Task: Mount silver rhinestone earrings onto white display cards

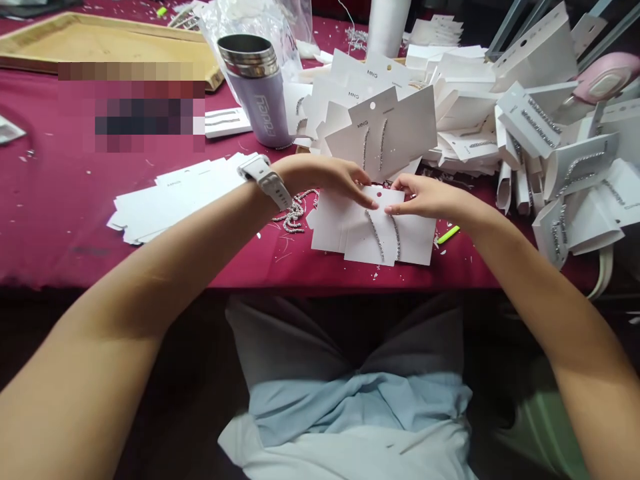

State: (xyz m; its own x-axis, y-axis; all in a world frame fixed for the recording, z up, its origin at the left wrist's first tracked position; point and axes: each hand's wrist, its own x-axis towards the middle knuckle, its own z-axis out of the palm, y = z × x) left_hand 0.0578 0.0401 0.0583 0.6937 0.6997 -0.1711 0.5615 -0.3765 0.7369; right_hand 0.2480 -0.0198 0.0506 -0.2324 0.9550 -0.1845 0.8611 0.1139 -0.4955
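Observation:
A white earring card with a hole near its top lies tilted on other white cards at the table's front edge. Two curved rhinestone earrings hang down its face. My left hand, below a white wristwatch, grips the card's upper left, thumb in front and fingers bent toward the top edge. From the other side my right hand pinches the upper right, thumb on the front beside one earring's top. The fingers hide how the earring tops sit. Loose rhinestone chains lie left of the cards.
Blank white cards are fanned out at left. Behind my hands stand a lilac tumbler and upright carded earrings. More carded earrings pile up at right, near a pink-handled tool. A wooden tray lies back left.

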